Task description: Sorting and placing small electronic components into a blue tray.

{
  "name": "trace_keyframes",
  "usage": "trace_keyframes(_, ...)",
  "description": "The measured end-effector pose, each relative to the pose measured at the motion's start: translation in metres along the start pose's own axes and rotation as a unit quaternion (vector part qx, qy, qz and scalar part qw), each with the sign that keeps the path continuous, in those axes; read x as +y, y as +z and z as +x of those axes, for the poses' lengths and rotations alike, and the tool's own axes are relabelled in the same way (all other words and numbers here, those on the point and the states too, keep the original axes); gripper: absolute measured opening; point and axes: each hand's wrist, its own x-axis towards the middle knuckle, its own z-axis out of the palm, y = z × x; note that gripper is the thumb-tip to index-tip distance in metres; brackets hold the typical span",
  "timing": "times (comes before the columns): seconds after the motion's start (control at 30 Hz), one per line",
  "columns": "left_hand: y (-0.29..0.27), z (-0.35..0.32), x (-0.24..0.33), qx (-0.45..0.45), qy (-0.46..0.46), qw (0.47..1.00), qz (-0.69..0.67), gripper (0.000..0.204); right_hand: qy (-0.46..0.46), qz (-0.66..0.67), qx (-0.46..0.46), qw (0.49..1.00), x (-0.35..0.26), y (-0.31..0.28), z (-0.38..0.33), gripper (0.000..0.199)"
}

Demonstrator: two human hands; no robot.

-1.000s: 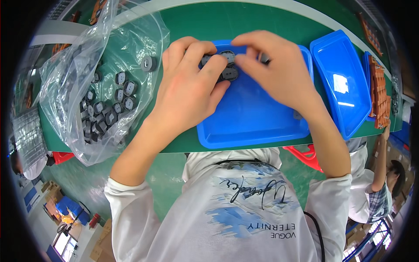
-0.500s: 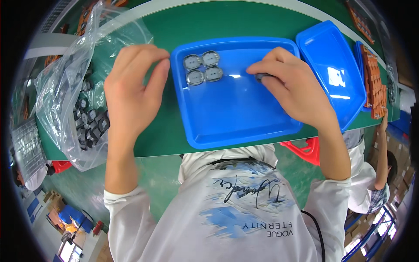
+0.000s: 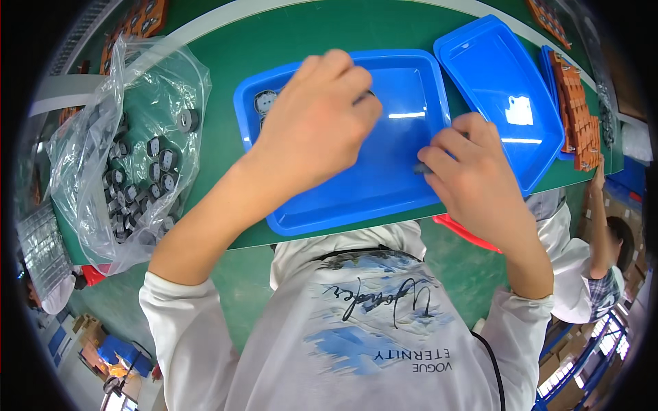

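Note:
A shallow blue tray [image 3: 384, 175] lies on the green table in front of me. My left hand [image 3: 319, 123] is over its far left half, fingers closed, with a small dark part [image 3: 363, 97] showing at the fingertips. Under this hand sits a rounded grey plastic part [image 3: 264, 101] with small holes; the other parts in that corner are mostly hidden. At the tray's right edge, my right hand [image 3: 476, 171] pinches a small dark piece [image 3: 421, 168] between thumb and fingers.
A clear plastic bag [image 3: 82, 171] at left holds many loose grey-black parts [image 3: 166, 161]. Another blue tray [image 3: 490, 72] stands tilted at the right, beside orange slotted racks [image 3: 577, 113]. A co-worker's hand [image 3: 598, 177] touches a rack. Something red [image 3: 469, 231] shows below the table edge.
My left hand has moved right, from beside the bag to over the tray, covering most parts there. My right hand has shifted lower, toward the tray's right edge. The view has shifted slightly.

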Motion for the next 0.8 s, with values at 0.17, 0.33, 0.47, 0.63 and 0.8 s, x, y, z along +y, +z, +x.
trace_keyframes(0.17,-0.005,-0.002,-0.019,0.045,-0.022,0.999,0.019,0.016,-0.026,0.079,0.097,0.992,0.002,0.030,0.026,0.032)
trace_keyframes(0.33,-0.004,-0.004,-0.021,0.070,-0.025,0.997,0.023,0.011,-0.079,0.124,0.083,0.986,0.007,0.037,0.048,0.030)
trace_keyframes(0.47,-0.012,-0.009,-0.023,0.047,-0.045,0.998,0.014,0.013,-0.022,0.098,0.149,0.984,-0.001,0.037,0.055,0.031)
trace_keyframes(0.63,-0.017,-0.013,-0.027,0.033,-0.056,0.998,0.000,0.016,0.025,0.107,0.129,0.986,-0.011,0.038,0.050,0.033)
trace_keyframes(0.8,-0.018,-0.013,-0.029,0.026,-0.073,0.997,-0.006,0.015,0.005,0.117,0.140,0.983,-0.012,0.048,0.061,0.032)
